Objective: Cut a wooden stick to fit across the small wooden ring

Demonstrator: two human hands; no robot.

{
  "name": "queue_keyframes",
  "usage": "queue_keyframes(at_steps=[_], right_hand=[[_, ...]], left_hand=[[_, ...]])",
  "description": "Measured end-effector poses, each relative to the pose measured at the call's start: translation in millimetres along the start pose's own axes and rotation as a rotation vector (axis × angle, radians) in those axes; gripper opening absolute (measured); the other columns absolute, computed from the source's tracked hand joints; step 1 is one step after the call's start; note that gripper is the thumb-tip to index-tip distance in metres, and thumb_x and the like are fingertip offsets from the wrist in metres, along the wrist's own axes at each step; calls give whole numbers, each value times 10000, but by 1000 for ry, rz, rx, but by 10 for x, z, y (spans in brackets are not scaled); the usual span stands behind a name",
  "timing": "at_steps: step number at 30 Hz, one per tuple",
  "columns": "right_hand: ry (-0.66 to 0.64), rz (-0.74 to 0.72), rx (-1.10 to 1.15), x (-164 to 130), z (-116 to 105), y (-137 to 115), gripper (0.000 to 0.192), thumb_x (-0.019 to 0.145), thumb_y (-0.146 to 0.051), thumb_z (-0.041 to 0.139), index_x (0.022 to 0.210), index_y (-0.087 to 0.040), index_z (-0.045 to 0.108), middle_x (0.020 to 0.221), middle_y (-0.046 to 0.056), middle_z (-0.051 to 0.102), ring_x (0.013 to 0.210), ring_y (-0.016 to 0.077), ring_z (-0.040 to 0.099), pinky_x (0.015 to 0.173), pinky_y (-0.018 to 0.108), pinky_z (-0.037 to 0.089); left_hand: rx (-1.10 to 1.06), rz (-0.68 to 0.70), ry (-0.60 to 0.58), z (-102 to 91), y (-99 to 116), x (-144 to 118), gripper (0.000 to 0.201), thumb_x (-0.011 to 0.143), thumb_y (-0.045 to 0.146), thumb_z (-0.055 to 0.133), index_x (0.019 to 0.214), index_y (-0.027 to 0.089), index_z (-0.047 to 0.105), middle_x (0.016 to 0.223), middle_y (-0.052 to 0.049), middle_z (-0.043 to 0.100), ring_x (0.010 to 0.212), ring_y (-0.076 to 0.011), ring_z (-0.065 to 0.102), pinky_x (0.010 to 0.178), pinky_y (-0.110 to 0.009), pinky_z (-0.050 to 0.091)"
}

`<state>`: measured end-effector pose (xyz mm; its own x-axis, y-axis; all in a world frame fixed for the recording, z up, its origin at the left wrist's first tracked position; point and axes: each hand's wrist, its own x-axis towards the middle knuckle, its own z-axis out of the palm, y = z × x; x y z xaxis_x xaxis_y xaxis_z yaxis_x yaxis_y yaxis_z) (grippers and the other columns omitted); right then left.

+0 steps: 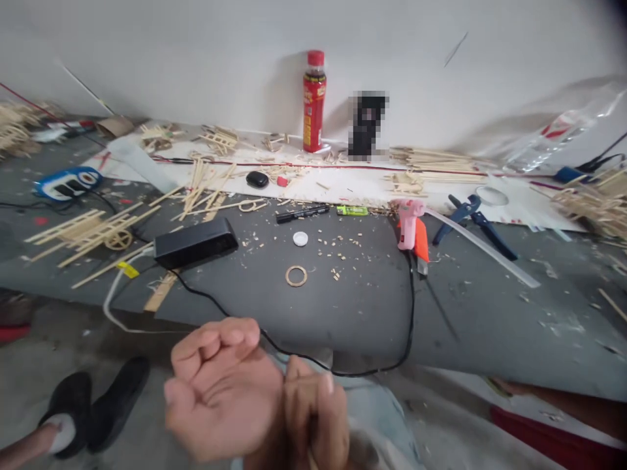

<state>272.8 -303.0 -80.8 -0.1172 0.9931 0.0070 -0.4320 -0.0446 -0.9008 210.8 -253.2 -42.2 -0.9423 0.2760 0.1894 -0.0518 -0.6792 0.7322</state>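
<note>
My left hand (223, 391) is held palm up in front of the table edge, its fingers loosely curled and nothing in the bare palm. Beside its wrist is my right hand (316, 411), with fingers bent inward. Whatever these fingers hold, if anything, is hidden. Beyond the hands, a thin tan ring (296, 284) lies flat on the grey tabletop (264, 303). A white cap (300, 239) sits just behind it, with small wooden bits (336, 274) scattered to the right. A pink glue gun (407, 225) rests further right, apart from both hands.
A black box (196, 245) trails a black cable (208, 297) along the table edge. Blue cutters (473, 215), a black marker (302, 214), a green lighter (351, 211) and wooden sticks (91, 232) lie about. A red bottle (314, 108) stands by the wall. Someone's shoes (117, 405) show lower left.
</note>
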Motion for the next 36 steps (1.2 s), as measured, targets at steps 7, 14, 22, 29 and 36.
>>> queue_keyframes(at_steps=[7, 14, 22, 29, 36], right_hand=[[42, 320, 557, 570, 345, -632, 692, 1052, -624, 410, 512, -223, 249, 485, -51, 236, 526, 143, 237, 582, 308, 351], [-111, 282, 105, 745, 310, -695, 595, 1040, -634, 376, 591, -246, 335, 576, -41, 357, 572, 141, 358, 575, 293, 381], [-626, -199, -1069, 1613, -326, -622, 279, 912, -253, 665, 1182, -196, 704, 1208, 126, 683, 1114, 303, 605, 986, 450, 472], [-694, -382, -1387, 1800, -307, -385, 298, 925, -334, 737, 1188, -195, 744, 1169, 128, 708, 1166, 349, 582, 1046, 492, 483], [-661, -469, -1511, 1760, -370, -332, 229, 914, -391, 767, 934, -168, 716, 1013, 153, 703, 1070, 398, 612, 942, 554, 507]], left_hand=[[795, -99, -792, -253, 444, -9, 409, 1050, 481, 541, 1370, 269, 681, 1397, -100, 678, 1256, -299, 665, 1027, -419, 567], [938, -145, -821, -247, 353, -54, 495, 1116, 522, 367, 1509, 284, 551, 1502, -98, 642, 1362, -288, 631, 1085, -436, 545], [1241, 53, -957, -562, 427, 694, 441, 1084, 498, 432, 1021, 260, 799, 982, -19, 836, 933, -181, 805, 789, -197, 613], [1346, 117, -1024, -780, 383, 869, 359, 1070, 468, 472, 1097, 298, 787, 1034, 8, 841, 928, -158, 811, 787, -159, 603], [1358, -47, -1151, -738, 466, 731, 380, 1118, 399, 374, 1150, 307, 742, 1123, -12, 807, 1022, -175, 777, 865, -224, 576]])
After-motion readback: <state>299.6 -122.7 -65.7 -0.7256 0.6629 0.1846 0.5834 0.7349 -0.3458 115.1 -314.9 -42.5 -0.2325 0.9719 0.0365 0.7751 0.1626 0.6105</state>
